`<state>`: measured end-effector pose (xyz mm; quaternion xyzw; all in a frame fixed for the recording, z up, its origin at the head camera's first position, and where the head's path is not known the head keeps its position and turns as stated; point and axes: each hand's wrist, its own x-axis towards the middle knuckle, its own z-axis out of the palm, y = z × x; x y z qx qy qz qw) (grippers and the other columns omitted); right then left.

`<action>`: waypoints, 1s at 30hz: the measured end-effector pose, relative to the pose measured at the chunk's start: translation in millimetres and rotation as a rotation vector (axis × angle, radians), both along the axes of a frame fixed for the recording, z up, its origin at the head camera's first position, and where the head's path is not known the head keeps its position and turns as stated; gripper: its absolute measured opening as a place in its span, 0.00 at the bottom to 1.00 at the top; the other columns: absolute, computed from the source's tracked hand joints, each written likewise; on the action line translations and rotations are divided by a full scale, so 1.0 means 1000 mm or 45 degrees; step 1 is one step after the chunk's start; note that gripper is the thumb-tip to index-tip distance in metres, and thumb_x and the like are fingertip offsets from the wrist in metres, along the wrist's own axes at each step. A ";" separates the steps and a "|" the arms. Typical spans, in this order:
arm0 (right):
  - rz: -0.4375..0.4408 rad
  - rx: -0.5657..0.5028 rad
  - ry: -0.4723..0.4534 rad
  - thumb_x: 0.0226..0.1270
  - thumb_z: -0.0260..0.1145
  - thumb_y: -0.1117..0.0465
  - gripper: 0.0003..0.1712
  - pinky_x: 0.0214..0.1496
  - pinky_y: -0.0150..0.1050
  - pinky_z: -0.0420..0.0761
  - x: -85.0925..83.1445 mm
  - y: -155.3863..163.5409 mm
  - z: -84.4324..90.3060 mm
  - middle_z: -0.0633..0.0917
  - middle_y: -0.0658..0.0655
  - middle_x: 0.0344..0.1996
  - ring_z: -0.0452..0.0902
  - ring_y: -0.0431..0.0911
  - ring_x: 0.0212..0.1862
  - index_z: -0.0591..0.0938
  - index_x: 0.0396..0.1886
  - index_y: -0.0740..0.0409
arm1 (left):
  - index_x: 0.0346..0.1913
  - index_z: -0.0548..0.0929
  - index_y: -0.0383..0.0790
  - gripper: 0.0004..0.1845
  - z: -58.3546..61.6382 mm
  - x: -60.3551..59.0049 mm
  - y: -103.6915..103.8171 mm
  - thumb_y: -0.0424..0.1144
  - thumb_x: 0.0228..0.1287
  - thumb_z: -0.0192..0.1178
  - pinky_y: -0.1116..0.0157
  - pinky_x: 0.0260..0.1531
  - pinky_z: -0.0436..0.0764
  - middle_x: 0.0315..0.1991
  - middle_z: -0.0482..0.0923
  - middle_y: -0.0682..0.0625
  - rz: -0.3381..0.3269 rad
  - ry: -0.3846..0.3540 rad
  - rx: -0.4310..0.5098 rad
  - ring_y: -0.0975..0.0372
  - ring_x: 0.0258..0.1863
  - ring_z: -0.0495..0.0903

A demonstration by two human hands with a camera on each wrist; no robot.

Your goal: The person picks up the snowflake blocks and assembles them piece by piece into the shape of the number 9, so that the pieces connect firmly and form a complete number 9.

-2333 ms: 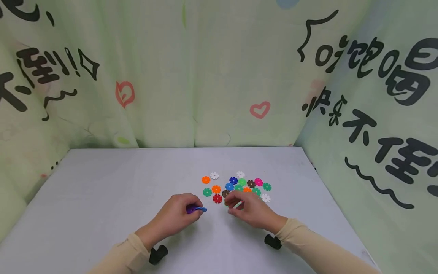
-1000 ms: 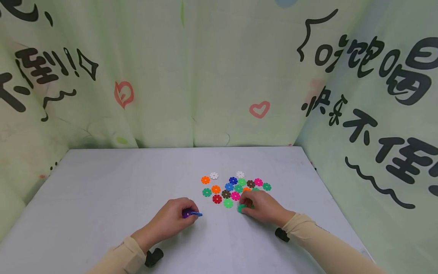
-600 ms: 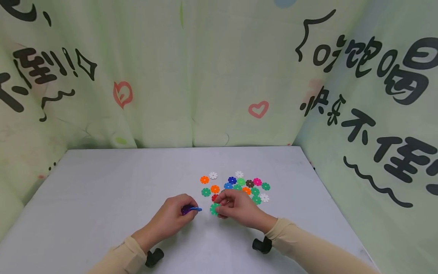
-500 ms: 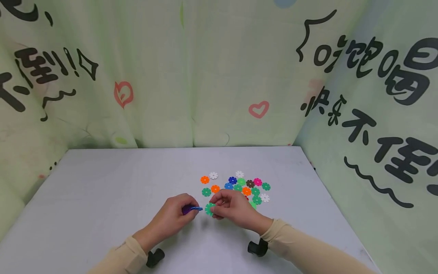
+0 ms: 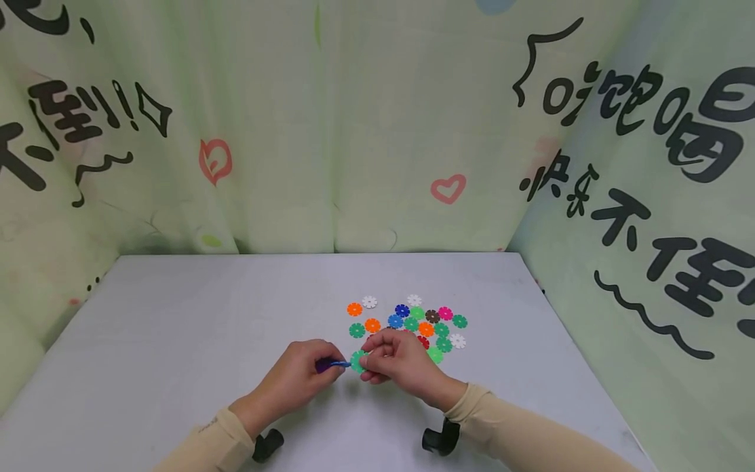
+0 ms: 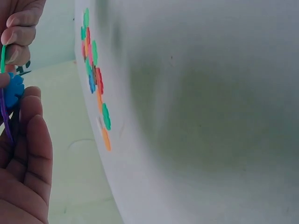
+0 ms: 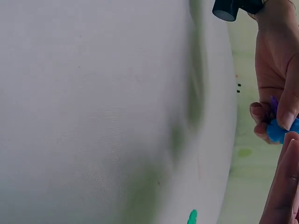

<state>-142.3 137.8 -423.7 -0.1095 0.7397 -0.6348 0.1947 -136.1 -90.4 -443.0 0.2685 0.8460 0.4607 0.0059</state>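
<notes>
- Down at the near edge, we've got beige sleeves (image 5: pixel 206 446) at 7 and 5 o'clock, 2 black wrist cameras (image 5: pixel 268 446) just beyond.
- Here's the left hand (image 5: pixel 297 377), thumb and fingers pinching a blue disc (image 6: pixel 15 88) and a purple disc (image 5: pixel 323 366) together, raised off the table!
- Over at its 3 o'clock, the right hand (image 5: pixel 407 367), fingertips narrowed on a green disc (image 5: pixel 357 361), edge right up against the blue; touching or not, can't tell.
- Just beside that hand, at its 2 o'clock, a light green disc (image 5: pixel 435 354) lies flat.
- Beyond, around 12 o'clock, a colourful spread of loose discs (image 5: pixel 426 329) on the white table (image 5: pixel 194 328).
- Farthest back, a pale green curtain (image 5: pixel 383 131), 2 red hearts (image 5: pixel 450 189) at 10 and 2 o'clock.
</notes>
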 end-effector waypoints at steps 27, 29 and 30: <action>-0.128 -0.064 -0.074 0.63 0.72 0.67 0.13 0.37 0.40 0.85 0.002 -0.008 -0.007 0.87 0.64 0.32 0.88 0.52 0.32 0.79 0.42 0.70 | 0.30 0.88 0.40 0.04 0.003 0.000 0.009 0.28 0.59 0.70 0.68 0.29 0.79 0.29 0.84 0.58 0.043 0.069 -0.096 0.69 0.26 0.77; -0.133 -0.060 -0.077 0.63 0.72 0.67 0.12 0.37 0.40 0.85 0.002 -0.009 -0.008 0.87 0.63 0.31 0.87 0.52 0.31 0.79 0.41 0.70 | 0.30 0.88 0.40 0.04 0.003 0.000 0.009 0.28 0.59 0.70 0.68 0.28 0.79 0.28 0.83 0.59 0.043 0.064 -0.111 0.69 0.25 0.76; -0.131 -0.056 -0.078 0.63 0.72 0.68 0.12 0.37 0.40 0.85 0.002 -0.009 -0.009 0.87 0.64 0.31 0.87 0.52 0.31 0.80 0.41 0.70 | 0.30 0.88 0.41 0.04 0.003 0.000 0.009 0.29 0.59 0.70 0.68 0.28 0.78 0.27 0.83 0.59 0.042 0.061 -0.122 0.69 0.25 0.76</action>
